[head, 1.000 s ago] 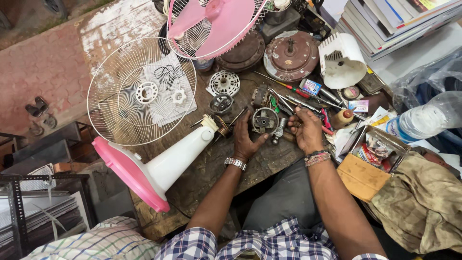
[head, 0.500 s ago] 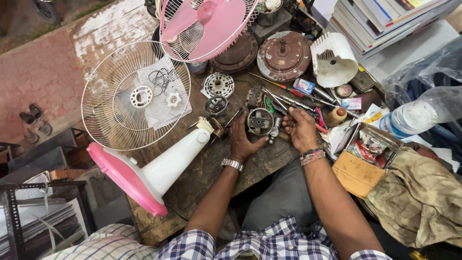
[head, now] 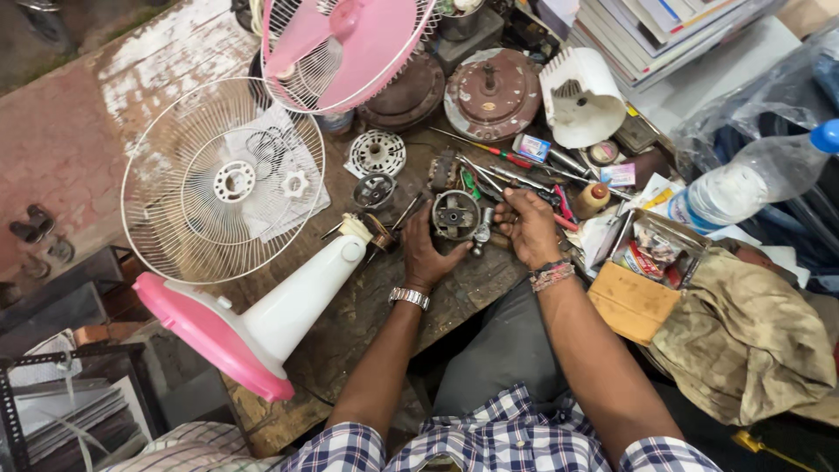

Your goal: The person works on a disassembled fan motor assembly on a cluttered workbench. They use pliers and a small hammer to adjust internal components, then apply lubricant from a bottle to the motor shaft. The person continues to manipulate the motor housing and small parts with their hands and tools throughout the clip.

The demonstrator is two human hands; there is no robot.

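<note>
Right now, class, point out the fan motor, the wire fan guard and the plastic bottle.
fan motor (head: pixel 455 214), head view, on its round front face.
wire fan guard (head: pixel 234 181), head view, on its white centre hub.
plastic bottle (head: pixel 743 185), head view, on its clear body.

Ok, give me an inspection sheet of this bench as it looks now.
Surface: worn wooden bench, stained.
Job's things: small motor held by left hand; right hand at its right side.
Clutter: screwdrivers, white cover, round housings, bottle, cloth, books.
Grippers: both hands on the motor; whether the right grips a tool cannot be told.
Cables: nothing seen.
Surroundings: fan stand lying down, white grille, pink fan, brick floor.
</note>
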